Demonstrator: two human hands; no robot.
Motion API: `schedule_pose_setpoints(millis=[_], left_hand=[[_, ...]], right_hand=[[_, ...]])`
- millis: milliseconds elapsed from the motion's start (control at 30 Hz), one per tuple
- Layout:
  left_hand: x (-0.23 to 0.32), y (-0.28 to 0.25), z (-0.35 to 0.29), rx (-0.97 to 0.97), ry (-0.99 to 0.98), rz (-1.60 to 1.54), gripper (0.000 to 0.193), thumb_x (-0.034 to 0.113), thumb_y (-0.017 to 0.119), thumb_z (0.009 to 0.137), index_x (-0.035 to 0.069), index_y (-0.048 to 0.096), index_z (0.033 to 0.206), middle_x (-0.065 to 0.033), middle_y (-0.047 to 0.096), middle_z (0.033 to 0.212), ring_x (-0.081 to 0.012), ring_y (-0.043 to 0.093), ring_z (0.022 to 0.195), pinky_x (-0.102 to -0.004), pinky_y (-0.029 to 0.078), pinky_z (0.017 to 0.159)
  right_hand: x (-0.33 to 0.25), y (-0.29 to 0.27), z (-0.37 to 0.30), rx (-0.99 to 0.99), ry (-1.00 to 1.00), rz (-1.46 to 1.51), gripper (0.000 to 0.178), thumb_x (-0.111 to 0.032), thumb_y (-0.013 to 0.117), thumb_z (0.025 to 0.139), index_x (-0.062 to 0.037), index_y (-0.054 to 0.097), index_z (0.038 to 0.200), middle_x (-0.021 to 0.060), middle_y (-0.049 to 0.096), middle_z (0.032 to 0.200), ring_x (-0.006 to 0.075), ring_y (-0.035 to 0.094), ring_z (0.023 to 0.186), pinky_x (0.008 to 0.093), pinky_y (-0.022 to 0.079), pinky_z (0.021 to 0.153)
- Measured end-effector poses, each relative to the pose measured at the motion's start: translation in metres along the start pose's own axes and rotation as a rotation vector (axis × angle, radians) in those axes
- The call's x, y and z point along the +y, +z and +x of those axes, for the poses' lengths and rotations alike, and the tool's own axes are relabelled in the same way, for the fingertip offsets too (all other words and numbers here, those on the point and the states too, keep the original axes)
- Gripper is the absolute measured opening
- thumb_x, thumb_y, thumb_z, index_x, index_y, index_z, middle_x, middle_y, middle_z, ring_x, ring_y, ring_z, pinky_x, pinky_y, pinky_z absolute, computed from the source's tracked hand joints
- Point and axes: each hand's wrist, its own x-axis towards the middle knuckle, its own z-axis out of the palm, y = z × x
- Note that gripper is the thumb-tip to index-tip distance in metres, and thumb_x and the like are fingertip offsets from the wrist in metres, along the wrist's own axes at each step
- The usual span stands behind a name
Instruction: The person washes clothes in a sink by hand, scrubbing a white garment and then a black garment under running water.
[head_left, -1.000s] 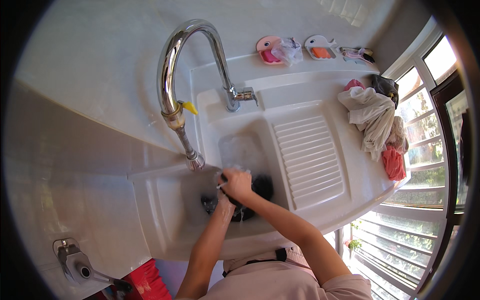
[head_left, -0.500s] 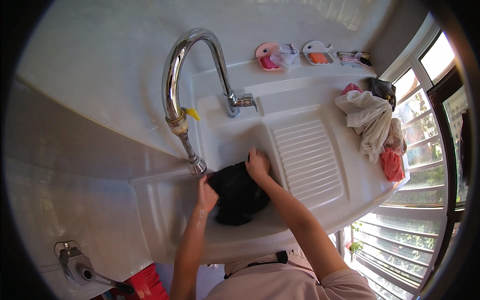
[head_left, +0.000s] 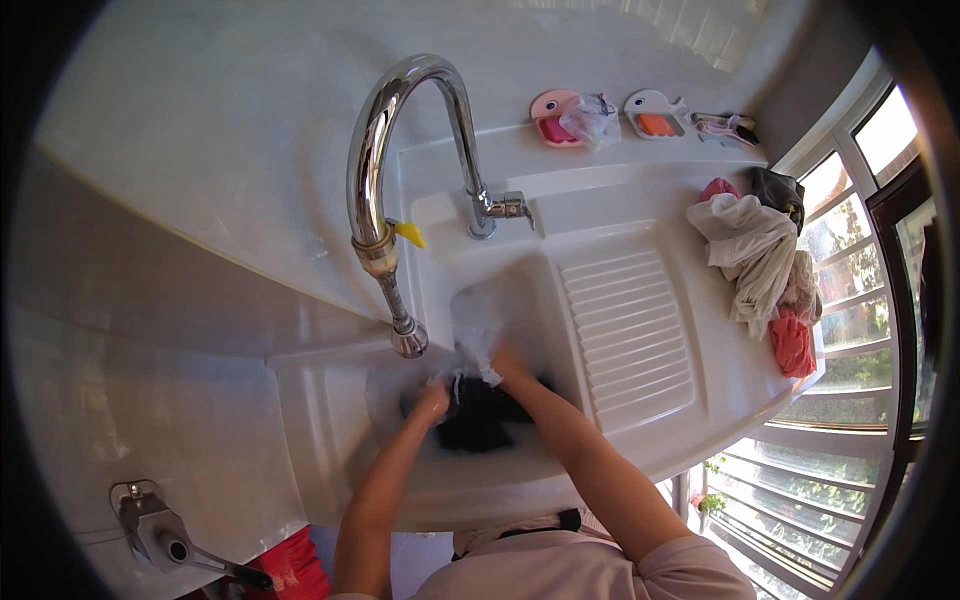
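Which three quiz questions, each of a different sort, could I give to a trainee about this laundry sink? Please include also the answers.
1. True or false: the ribbed washboard lies to the left of the basin.

2. Which colour is the soap bar in the white whale-shaped soap dish?
A) green
B) orange
C) blue

3. Fill in: the cloth in the basin, beside the left hand, is ____ in colour.

Key:
1. False; it lies to the right.
2. B
3. black

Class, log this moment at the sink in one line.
black cloth: in sink basin | left hand, right hand: at cloth, grip blurred | washboard: right of basin
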Motion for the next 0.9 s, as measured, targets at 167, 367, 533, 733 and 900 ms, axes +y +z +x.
schedule_pose_setpoints(millis=[167, 367, 533, 733, 900], left_hand=[[0.02, -0.022, -0.029, -0.093, -0.332, -0.85, 0.035, 0.031, 0.06, 0.078, 0.005, 0.061, 0.102, -0.0139, 0.063, 0.101, -0.0276, 0.06, 0.097, -0.0404, 0.046, 0.086], [0.098, -0.038, -0.039, -0.022, -0.435, -1.871, 0.056, 0.047, 0.061, 0.079, 0.009, 0.054, 0.12, -0.0076, 0.057, 0.119, -0.0242, 0.051, 0.112, -0.0395, 0.037, 0.1], [0.115, -0.04, -0.055, -0.245, 0.083, -2.076, 0.053, 0.041, 0.051, 0.087, 0.007, 0.045, 0.128, -0.0078, 0.051, 0.125, -0.0241, 0.047, 0.117, -0.037, 0.035, 0.102], [0.119, -0.03, -0.08, -0.148, 0.469, -2.076, 0.044, 0.033, 0.038, 0.097, 0.005, 0.039, 0.132, -0.0084, 0.048, 0.127, -0.0236, 0.046, 0.118, -0.0345, 0.034, 0.103], [0.098, -0.017, -0.051, -0.189, -0.025, -1.918, 0.044, 0.034, 0.035, 0.098, 0.006, 0.04, 0.131, -0.01, 0.048, 0.128, -0.0213, 0.047, 0.117, -0.0341, 0.034, 0.102]], right_hand=[[-0.023, -0.065, 0.011, -0.396, -0.18, -0.266, 0.019, -0.016, 0.053, 0.082, -0.0015, 0.065, 0.082, 0.0211, 0.063, 0.086, 0.0341, 0.061, 0.082, 0.0433, 0.048, 0.073], [-0.078, -0.044, -0.014, -0.265, 0.252, 0.06, 0.027, -0.018, 0.055, 0.081, -0.0033, 0.055, 0.103, 0.0238, 0.054, 0.105, 0.0424, 0.061, 0.08, 0.0502, 0.049, 0.069], [-0.189, -0.136, -0.085, -0.19, 0.039, 0.303, 0.029, -0.024, 0.064, 0.076, -0.0093, 0.054, 0.099, 0.0204, 0.052, 0.102, 0.0416, 0.059, 0.081, 0.048, 0.049, 0.065], [-0.176, -0.134, -0.046, 0.038, -0.124, 0.051, 0.025, -0.033, 0.067, 0.074, -0.0101, 0.057, 0.073, 0.0103, 0.058, 0.071, 0.0322, 0.061, 0.061, 0.0424, 0.049, 0.053], [-0.182, -0.13, -0.026, 0.213, -0.046, 0.049, 0.023, -0.028, 0.065, 0.075, -0.0089, 0.054, 0.069, 0.009, 0.058, 0.067, 0.0319, 0.06, 0.059, 0.0418, 0.048, 0.051]])
